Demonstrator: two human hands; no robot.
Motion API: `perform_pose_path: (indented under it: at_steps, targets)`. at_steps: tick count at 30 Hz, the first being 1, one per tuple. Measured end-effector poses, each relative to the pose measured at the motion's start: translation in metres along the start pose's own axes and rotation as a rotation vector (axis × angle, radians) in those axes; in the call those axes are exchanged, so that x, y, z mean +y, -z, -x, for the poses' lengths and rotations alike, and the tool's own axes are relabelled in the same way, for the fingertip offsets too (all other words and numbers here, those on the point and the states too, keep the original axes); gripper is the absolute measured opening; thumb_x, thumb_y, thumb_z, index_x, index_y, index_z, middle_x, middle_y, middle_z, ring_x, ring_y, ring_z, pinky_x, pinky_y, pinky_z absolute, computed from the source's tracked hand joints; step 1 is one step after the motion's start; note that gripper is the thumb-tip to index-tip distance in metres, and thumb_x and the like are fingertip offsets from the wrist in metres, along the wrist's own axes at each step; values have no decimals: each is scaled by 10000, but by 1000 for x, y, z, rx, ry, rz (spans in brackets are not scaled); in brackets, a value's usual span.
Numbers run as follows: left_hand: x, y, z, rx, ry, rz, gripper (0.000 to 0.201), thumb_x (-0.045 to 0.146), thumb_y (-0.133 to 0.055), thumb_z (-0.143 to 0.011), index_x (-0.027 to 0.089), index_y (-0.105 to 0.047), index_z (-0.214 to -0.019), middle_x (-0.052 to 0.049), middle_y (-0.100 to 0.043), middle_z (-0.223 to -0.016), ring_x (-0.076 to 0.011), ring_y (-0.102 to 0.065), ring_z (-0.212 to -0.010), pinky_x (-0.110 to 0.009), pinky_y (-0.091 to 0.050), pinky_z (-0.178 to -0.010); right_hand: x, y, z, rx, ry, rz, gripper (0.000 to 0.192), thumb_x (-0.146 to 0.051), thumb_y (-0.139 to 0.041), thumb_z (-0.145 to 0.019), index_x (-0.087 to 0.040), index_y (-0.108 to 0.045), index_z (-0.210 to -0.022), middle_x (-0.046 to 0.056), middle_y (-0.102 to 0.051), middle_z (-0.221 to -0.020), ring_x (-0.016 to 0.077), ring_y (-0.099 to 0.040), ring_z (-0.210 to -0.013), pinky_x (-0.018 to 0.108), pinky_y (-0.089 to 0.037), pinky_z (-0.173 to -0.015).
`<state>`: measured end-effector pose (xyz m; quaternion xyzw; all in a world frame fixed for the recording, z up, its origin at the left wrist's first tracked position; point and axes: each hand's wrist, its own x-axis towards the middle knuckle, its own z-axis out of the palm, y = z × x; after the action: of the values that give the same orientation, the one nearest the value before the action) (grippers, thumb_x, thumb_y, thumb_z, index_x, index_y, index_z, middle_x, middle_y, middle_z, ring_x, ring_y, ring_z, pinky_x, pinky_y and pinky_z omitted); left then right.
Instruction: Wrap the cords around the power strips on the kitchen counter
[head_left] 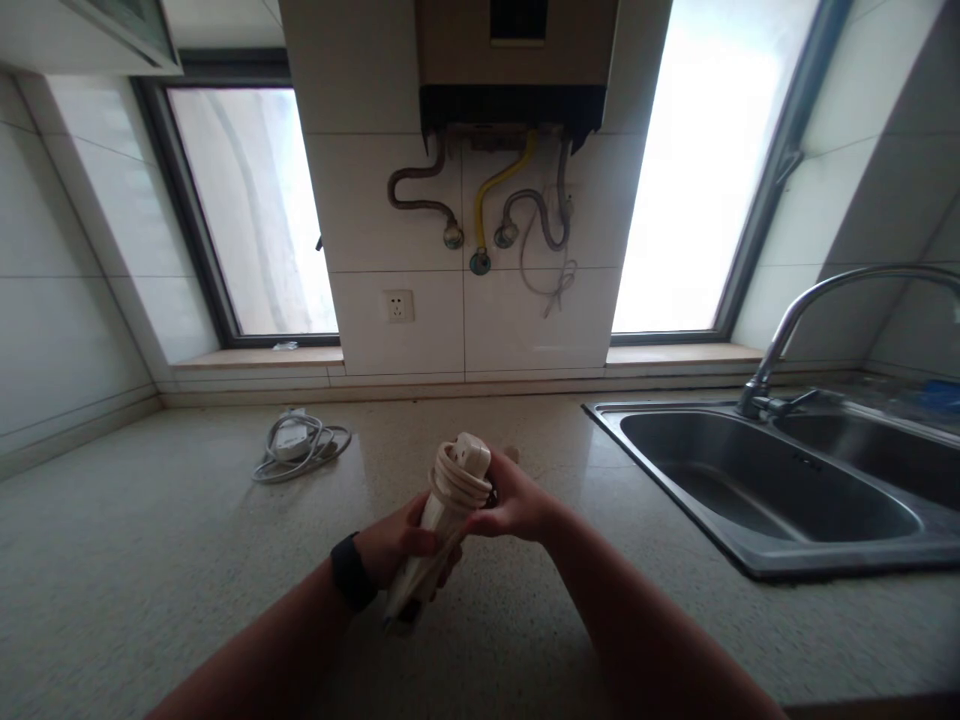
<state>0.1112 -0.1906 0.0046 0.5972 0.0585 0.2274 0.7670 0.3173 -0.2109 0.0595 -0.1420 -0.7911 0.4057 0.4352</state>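
Observation:
Above the countertop I hold a white power strip [433, 535], tilted, with its cord [459, 480] wound in several loops round the upper end. My left hand [401, 540], with a dark band on the wrist, wraps round the lower body of the strip. At the upper end, my right hand [514, 500] grips the wound cord from the right side; some of its fingers are hidden behind the bundle. A white block-shaped end [472, 453] sticks out above the loops. The strip's lower tip is dark and blurred.
A white adapter with a coiled cable [300, 440] lies on the speckled countertop [187, 550] to the left. At the right is a steel double sink [757, 480] with a curved faucet [795, 320]. A wall socket [399, 306] sits below a water heater [517, 60] with pipes.

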Motion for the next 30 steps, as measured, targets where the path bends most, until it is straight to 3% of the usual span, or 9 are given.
perform_pose_path:
  at_steps: [3, 5, 9, 12, 15, 19, 22, 26, 30]
  targets:
    - [-1, -2, -2, -151, -23, 137, 487, 466, -779, -676, 137, -570, -968, -20, -549, -636, -121, -545, -489, -198, -478, -403, 1, -2, 1, -66, 7, -41, 857, -299, -876, -640, -196, -398, -1344, 107, -537, -1205, 208, -552, -1079, 307, -460, -920]
    - [-1, -4, -3, -191, -17, 185, 475, 481, -770, -670, 125, -587, -927, -11, -514, -591, -112, -514, -450, -186, -453, -379, 0, -4, 1, -92, 4, -61, 908, -261, -887, -615, -212, -379, -1367, 111, -514, -1249, 218, -531, -1135, 316, -443, -960]
    - [0, -5, -5, -216, -12, 172, 464, 508, -740, -697, 139, -578, -928, -8, -507, -641, -103, -501, -435, -186, -430, -360, -7, -8, -1, -38, 1, -105, 733, -338, -838, -685, -173, -449, -1284, 113, -561, -1155, 210, -565, -1050, 311, -474, -893]
    - [7, -4, -6, -208, -89, 47, 510, 531, -690, -771, 147, -573, -1086, -62, -597, -829, -164, -626, -597, -270, -538, -509, -10, -6, -2, 31, 7, -46, 631, -374, -819, -703, -143, -508, -1201, 107, -591, -1076, 197, -585, -950, 298, -488, -829]
    - [20, -3, -4, -16, -169, -219, 573, 513, -626, -866, 177, -491, -1311, -132, -620, -1109, -278, -660, -971, -429, -552, -811, -5, 0, -2, 132, 10, 15, 622, -386, -827, -687, -144, -528, -1176, 92, -610, -1031, 182, -593, -895, 282, -491, -787]
    - [32, -6, -2, 226, -309, -669, 661, 391, -662, -888, 213, -367, -1453, -150, -486, -1411, -288, -486, -1288, -444, -389, -1077, 7, 3, -2, 280, -33, 262, 645, -407, -848, -652, -163, -552, -1170, 82, -641, -1024, 191, -606, -922, 288, -484, -807]
    - [31, -10, -6, 356, -343, -919, 766, 313, -723, -845, 229, -301, -1479, -139, -461, -1450, -276, -453, -1327, -429, -338, -1126, 10, -1, -2, 345, -76, 457, 629, -431, -839, -659, -186, -567, -1171, 73, -657, -1022, 196, -612, -916, 293, -475, -801]
    - [24, -12, -15, 504, -400, -1068, 570, 291, -610, -920, 210, -372, -1432, -138, -503, -1411, -246, -490, -1293, -404, -357, -1109, 5, -8, -3, 396, -137, 623, 640, -476, -803, -697, -204, -556, -1221, 77, -670, -1027, 210, -618, -920, 297, -461, -782]
    - [21, -7, -18, 645, -440, -1161, 514, 259, -584, -913, 204, -428, -1400, -133, -542, -1368, -240, -522, -1248, -390, -392, -1056, -1, -11, -5, 429, -208, 778, 691, -546, -742, -749, -215, -513, -1311, 84, -674, -1063, 210, -619, -912, 306, -436, -776]
